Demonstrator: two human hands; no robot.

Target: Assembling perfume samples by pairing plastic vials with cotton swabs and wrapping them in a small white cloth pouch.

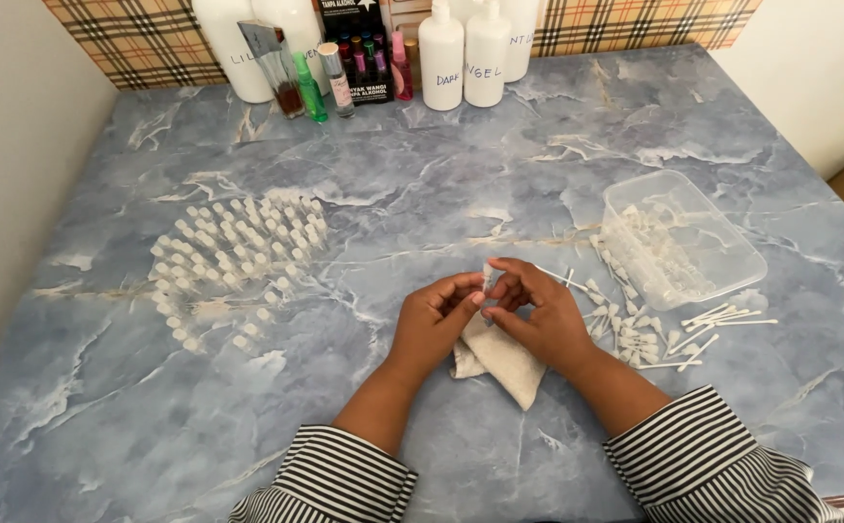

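Blue marble tabletop (499, 145), plaid panel (141, 39) and cream walls behind. Both hands — left hand (433, 324), right hand (541, 315) — pinch one small clear vial (489, 279) near centre, over one white cloth (499, 358). One clear tub (732, 254) right; vial cluster (233, 257) left, too many to count; four white bottles (462, 53) far.

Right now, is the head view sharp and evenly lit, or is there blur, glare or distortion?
Head view: soft, even light, faint shadow under the hands; no strong glare on the table; wide-angle bending at the edges; the small vial between the fingertips is slightly blurred.
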